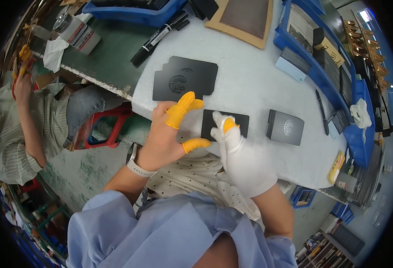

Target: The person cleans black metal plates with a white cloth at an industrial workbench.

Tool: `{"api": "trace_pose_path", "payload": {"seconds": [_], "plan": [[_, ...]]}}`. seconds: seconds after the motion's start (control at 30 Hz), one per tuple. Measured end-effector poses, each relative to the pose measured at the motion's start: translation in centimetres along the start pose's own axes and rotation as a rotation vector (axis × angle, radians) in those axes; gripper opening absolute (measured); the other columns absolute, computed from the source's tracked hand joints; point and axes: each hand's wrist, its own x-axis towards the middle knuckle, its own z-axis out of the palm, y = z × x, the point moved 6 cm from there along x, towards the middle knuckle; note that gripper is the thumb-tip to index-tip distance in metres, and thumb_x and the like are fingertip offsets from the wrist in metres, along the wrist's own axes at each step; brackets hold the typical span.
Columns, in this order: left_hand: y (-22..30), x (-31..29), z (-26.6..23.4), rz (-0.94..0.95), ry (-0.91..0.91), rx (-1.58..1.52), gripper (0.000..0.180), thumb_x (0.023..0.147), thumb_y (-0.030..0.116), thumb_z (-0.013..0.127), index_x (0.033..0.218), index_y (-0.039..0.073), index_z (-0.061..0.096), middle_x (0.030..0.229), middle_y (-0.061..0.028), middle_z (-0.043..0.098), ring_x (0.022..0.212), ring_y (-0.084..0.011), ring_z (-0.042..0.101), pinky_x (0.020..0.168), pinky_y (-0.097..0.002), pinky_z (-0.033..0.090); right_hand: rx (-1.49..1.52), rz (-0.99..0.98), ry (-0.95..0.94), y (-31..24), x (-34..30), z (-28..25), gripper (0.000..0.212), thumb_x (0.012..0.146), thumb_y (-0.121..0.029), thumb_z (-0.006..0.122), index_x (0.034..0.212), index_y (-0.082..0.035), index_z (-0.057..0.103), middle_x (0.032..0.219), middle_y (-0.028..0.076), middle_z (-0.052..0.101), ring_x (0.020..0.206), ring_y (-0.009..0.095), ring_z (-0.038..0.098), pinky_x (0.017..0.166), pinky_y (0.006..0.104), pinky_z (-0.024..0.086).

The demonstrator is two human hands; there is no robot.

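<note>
My left hand (pixel 169 131) wears yellow finger cots and a watch at the wrist; its fingers are spread just left of a small black card piece (pixel 239 121) lying on the white table (pixel 254 85). My right hand (pixel 239 152), in a white glove with one yellow fingertip, rests its fingertips on that piece's near edge. A flat black die-cut box blank (pixel 185 79) with a round emblem lies beyond my left hand. A finished small black box (pixel 286 127) with the same emblem stands to the right.
Blue trays (pixel 321 53) with dark parts line the right edge and the far side. A black marker (pixel 160 35), a tape roll (pixel 78 31) and a brown board (pixel 245 20) lie beyond. Another person (pixel 22 125) sits at the left by a red stool (pixel 111 129).
</note>
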Motion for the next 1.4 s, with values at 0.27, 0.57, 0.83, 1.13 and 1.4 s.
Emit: {"api": "trace_pose_path", "payload": {"seconds": [0.27,0.57,0.83,1.13,1.4], "plan": [[-0.6,-0.2,0.0,-0.01,0.014,-0.03,0.108,0.065,0.032,0.096,0.157,0.008,0.043,0.136,-0.002,0.067,0.112,-0.027,0.053,0.102,-0.041,0.039,0.211,-0.057,0.017,0.0,-0.1,0.0,0.044,0.105,-0.025,0.053,0.144,-0.005,0.05,0.086,0.008,0.074,0.059,0.023,0.069,0.051,0.0387,0.052],[-0.6,0.0,-0.2,0.014,0.05,-0.044,0.108,0.063,0.028,0.097,0.156,0.006,0.044,0.135,-0.0025,0.067,0.111,-0.0275,0.054,0.1,-0.041,0.04,0.225,0.059,-0.135,0.0,0.6,0.0,0.043,0.106,-0.029,0.055,0.146,-0.012,0.049,0.069,0.006,0.069,0.057,0.026,0.069,0.053,0.0426,0.051],[-0.5,-0.1,0.0,0.017,0.011,-0.028,0.112,0.063,0.028,0.097,0.157,0.006,0.041,0.136,-0.0042,0.067,0.11,-0.0276,0.054,0.102,-0.0409,0.04,0.162,-0.02,-0.06,-0.3,0.2,0.2,0.043,0.103,-0.023,0.056,0.143,-0.008,0.052,0.069,0.006,0.069,0.054,0.024,0.068,0.049,0.0398,0.051],[-0.2,0.0,-0.1,-0.004,0.028,-0.026,0.114,0.063,0.031,0.097,0.157,0.005,0.039,0.138,-0.0051,0.066,0.111,-0.0286,0.054,0.105,-0.0416,0.038,0.112,0.072,0.02,-0.6,1.9,0.4,0.03,0.102,-0.024,0.065,0.127,-0.01,0.057,0.075,0.009,0.073,0.055,0.031,0.068,0.048,0.0417,0.052],[0.4,0.1,-0.1,0.026,-0.016,0.037,0.112,0.065,0.036,0.094,0.158,0.005,0.039,0.141,-0.0022,0.066,0.11,-0.0263,0.054,0.103,-0.0395,0.038,0.214,0.222,0.067,0.7,-0.1,0.8,0.035,0.108,-0.034,0.051,0.135,-0.013,0.049,0.074,0.011,0.073,0.062,0.033,0.071,0.058,0.0488,0.054]]}}
